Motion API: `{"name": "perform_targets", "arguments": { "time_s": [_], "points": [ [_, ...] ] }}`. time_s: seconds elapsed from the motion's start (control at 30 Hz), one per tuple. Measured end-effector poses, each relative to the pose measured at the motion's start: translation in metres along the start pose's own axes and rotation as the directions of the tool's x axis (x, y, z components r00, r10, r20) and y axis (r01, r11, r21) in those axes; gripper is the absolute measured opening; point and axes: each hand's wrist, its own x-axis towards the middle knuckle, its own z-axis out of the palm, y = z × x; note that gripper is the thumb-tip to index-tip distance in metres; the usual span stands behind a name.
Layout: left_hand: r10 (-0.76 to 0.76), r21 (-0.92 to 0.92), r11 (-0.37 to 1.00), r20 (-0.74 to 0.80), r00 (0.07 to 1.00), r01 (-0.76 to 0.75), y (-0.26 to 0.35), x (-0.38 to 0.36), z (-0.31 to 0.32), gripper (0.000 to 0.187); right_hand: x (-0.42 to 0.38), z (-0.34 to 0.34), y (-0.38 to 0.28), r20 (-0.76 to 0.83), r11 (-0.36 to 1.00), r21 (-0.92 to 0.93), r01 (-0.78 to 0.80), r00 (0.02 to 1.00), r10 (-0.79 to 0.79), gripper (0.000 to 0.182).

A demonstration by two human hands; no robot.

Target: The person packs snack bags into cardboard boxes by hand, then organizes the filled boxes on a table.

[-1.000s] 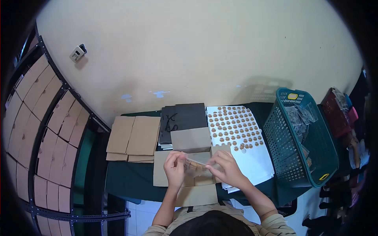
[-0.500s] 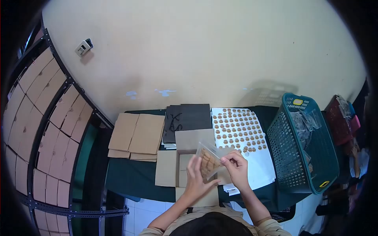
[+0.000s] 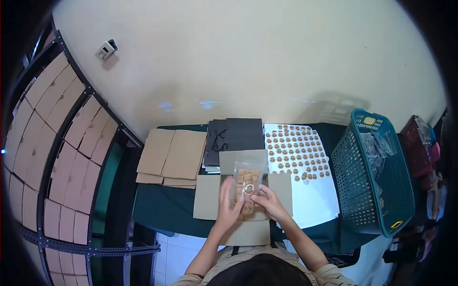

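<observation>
A clear plastic pouch of tan, crunchy-looking snack pieces [image 3: 248, 176] is held upright between my two hands, above an open cardboard box [image 3: 207, 198]. My left hand [image 3: 228, 206] grips its left side, thumb across the front. My right hand [image 3: 270, 202] is closed on the lower right side, its thumb by a round brown-and-white sticker [image 3: 249, 189] on the pouch's front. Behind the hands, most of the box's inside is hidden. Just right of the box lies a white sheet of round stickers [image 3: 312, 205].
Flat cardboard pieces [image 3: 183, 155] are stacked at the left of the dark green tablecloth [image 3: 164, 209]. Black folders or bags with cords [image 3: 243, 133] lie behind the box. A green basket [image 3: 355, 176] holding plastic packets stands right. Shelves of cardboard boxes [image 3: 62, 176] stand left.
The tilted pouch has turned upright, and its front now shows the round sticker. My right hand has moved left and down, from the upper right corner to the lower right side.
</observation>
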Motion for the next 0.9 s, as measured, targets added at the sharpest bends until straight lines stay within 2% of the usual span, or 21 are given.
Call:
{"name": "perform_targets", "arguments": {
  "time_s": [0.03, 0.07, 0.13, 0.17, 0.27, 0.3, 0.33, 0.4, 0.43, 0.47, 0.53, 0.57, 0.6, 0.67, 0.7, 0.73, 0.8, 0.83, 0.87, 0.9],
  "points": [
    [-0.060, 0.121, 0.990, -0.083, 0.995, 0.070, -0.001, -0.005, -0.006, 0.060, 0.004, 0.004, 0.009, -0.039, 0.999, -0.010, -0.032, 0.999, 0.031, 0.031],
    [-0.204, -0.015, 0.979, -0.145, 0.968, 0.204, -0.005, -0.008, -0.013, 0.058, 0.011, -0.001, 0.030, -0.032, 0.999, -0.006, -0.035, 0.999, 0.035, 0.031],
    [-0.384, -0.407, 0.876, -0.269, 0.883, 0.257, -0.015, -0.017, -0.024, 0.053, 0.027, -0.016, 0.086, -0.124, 0.947, -0.115, -0.300, 0.950, 0.286, 0.031],
    [-0.463, -0.474, 0.830, -0.287, 0.839, 0.295, -0.006, -0.017, -0.034, 0.046, 0.033, -0.016, 0.100, -0.155, 0.916, -0.146, -0.373, 0.923, 0.351, 0.030],
    [-0.477, -0.486, 0.827, -0.340, 0.811, 0.283, -0.012, -0.030, -0.050, 0.044, 0.053, -0.014, 0.141, -0.209, 0.888, -0.162, -0.430, 0.895, 0.395, 0.029],
    [-0.466, -0.457, 0.845, -0.373, 0.802, 0.278, -0.011, -0.034, -0.052, 0.042, 0.068, -0.022, 0.168, -0.277, 0.845, -0.242, -0.477, 0.869, 0.411, 0.031],
    [-0.465, -0.452, 0.847, -0.379, 0.800, 0.279, -0.012, -0.040, -0.055, 0.042, 0.077, -0.028, 0.190, -0.269, 0.845, -0.242, -0.477, 0.870, 0.413, 0.031],
    [-0.480, -0.412, 0.853, -0.377, 0.792, 0.321, -0.014, -0.050, -0.058, 0.039, 0.088, -0.031, 0.213, -0.396, 0.831, -0.273, -0.485, 0.844, 0.362, 0.029],
    [-0.487, -0.404, 0.854, -0.403, 0.775, 0.327, -0.013, -0.054, -0.057, 0.037, 0.090, -0.031, 0.217, -0.392, 0.801, -0.365, -0.475, 0.858, 0.331, 0.028],
    [-0.482, -0.399, 0.858, -0.405, 0.777, 0.324, -0.013, -0.058, -0.057, 0.037, 0.092, -0.030, 0.216, -0.388, 0.804, -0.364, -0.470, 0.861, 0.328, 0.028],
    [-0.484, -0.405, 0.856, -0.416, 0.770, 0.320, -0.013, -0.065, -0.055, 0.036, 0.095, -0.031, 0.214, -0.357, 0.693, -0.548, -0.468, 0.880, 0.312, 0.032],
    [-0.494, -0.389, 0.857, -0.431, 0.755, 0.338, -0.018, -0.069, -0.053, 0.035, 0.090, -0.022, 0.180, -0.301, 0.568, -0.660, -0.491, 0.866, 0.399, 0.037],
    [-0.489, -0.389, 0.859, -0.427, 0.760, 0.335, -0.019, -0.072, -0.051, 0.035, 0.092, -0.020, 0.181, -0.304, 0.572, -0.657, -0.490, 0.867, 0.394, 0.037],
    [-0.477, -0.369, 0.866, -0.408, 0.778, 0.337, -0.019, -0.073, -0.045, 0.034, 0.091, -0.019, 0.184, -0.256, 0.342, -0.865, -0.368, 0.909, 0.329, 0.046],
    [-0.465, -0.367, 0.871, -0.406, 0.787, 0.326, -0.021, -0.073, -0.042, 0.034, 0.087, -0.011, 0.182, -0.387, 0.327, -0.831, -0.450, 0.890, 0.242, 0.047],
    [-0.438, -0.326, 0.889, -0.410, 0.800, 0.320, -0.026, -0.073, -0.036, 0.034, 0.079, -0.004, 0.178, -0.516, 0.323, -0.781, -0.534, 0.844, 0.147, 0.048],
    [-0.441, -0.325, 0.886, -0.364, 0.820, 0.332, -0.016, -0.064, -0.024, 0.034, 0.065, -0.014, 0.171, -0.427, 0.406, -0.827, -0.388, 0.904, -0.007, 0.041],
    [-0.417, -0.328, 0.893, -0.341, 0.843, 0.309, -0.015, -0.061, -0.016, 0.033, 0.059, -0.026, 0.164, -0.465, 0.419, -0.810, -0.410, 0.885, -0.034, 0.041],
    [-0.394, -0.331, 0.898, -0.315, 0.863, 0.289, -0.014, -0.058, -0.007, 0.032, 0.051, -0.038, 0.153, -0.327, 0.528, -0.806, -0.267, 0.945, -0.021, 0.040],
    [-0.428, -0.331, 0.883, -0.275, 0.861, 0.333, -0.010, -0.053, 0.003, 0.032, 0.039, -0.045, 0.133, -0.178, 0.626, -0.771, -0.119, 0.983, -0.032, 0.038]
  ]
}}
